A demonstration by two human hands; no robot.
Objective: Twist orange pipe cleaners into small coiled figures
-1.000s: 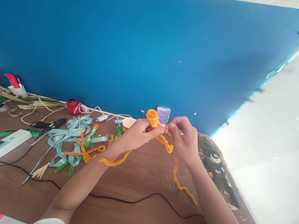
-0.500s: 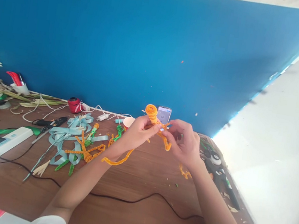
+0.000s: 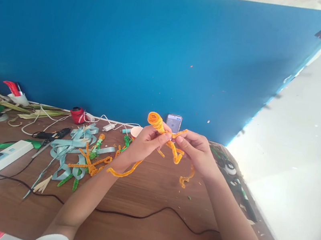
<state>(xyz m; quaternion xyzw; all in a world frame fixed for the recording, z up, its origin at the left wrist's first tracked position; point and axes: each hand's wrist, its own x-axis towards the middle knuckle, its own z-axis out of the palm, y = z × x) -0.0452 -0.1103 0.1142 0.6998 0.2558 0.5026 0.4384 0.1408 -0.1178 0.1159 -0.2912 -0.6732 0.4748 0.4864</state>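
Orange chenille (image 3: 156, 122) is in fingers (image 3: 160, 140), red object (image 3: 12, 88) in white cup (image 3: 21, 99).

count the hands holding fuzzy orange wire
2: the left hand grips the orange coil by its narrow end; the right hand pinches an orange strand beside it.

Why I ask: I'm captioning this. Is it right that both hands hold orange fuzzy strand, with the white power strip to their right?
Not quite. The left hand and right hand do hold orange fuzzy strand, but the head view shows the white power strip to their left.
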